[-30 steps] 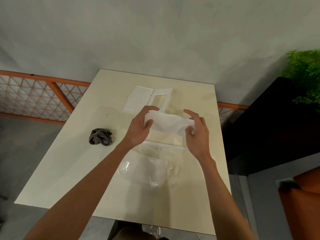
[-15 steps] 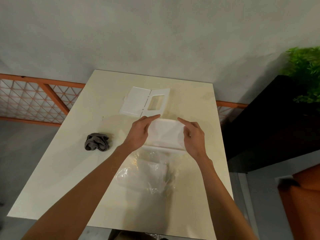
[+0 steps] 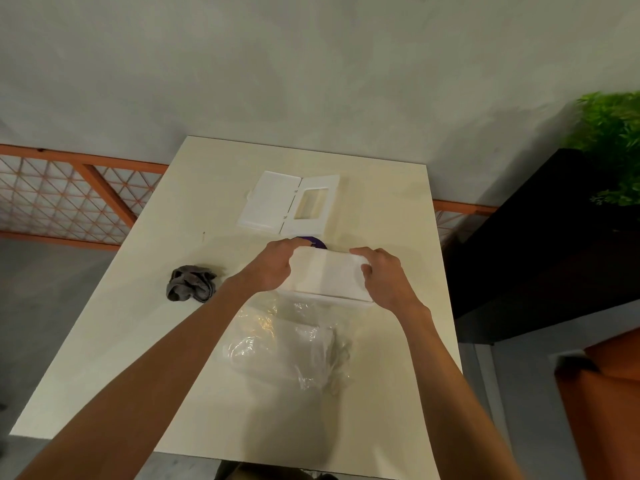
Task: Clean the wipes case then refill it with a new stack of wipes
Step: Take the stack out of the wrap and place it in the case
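1. Seating the stack of wipes (image 3: 329,276) into the shallow white case tray (image 3: 349,300) is the step we're on, as far as we can judge. It sits mid-desk, just in front of the opened-out lid (image 3: 266,202).
2. Our left hand (image 3: 273,268) and right hand (image 3: 384,280) each grip one end of the stack, fingers (image 3: 363,252) curled over the far edge.
3. Biggest worry: if we push unevenly, a corner could ride up on the tray's rim and the lid won't close later.
4. If our fingers drag, the top sheet could bunch or peel back.
5. The tray looks light, so a shove might skid it into the purple thing (image 3: 314,242) right behind it.
6. The clear wrapper (image 3: 287,344) lies just on the near side, so a loose flap could get tucked in too.
7. The grey cloth (image 3: 190,284) sits off left, well apart.
8. The desk (image 3: 145,358) is pale, smooth cream. Around it we see a grey wall, an orange lattice railing (image 3: 69,199), and a green plant (image 3: 613,143) on a dark cabinet to the right.
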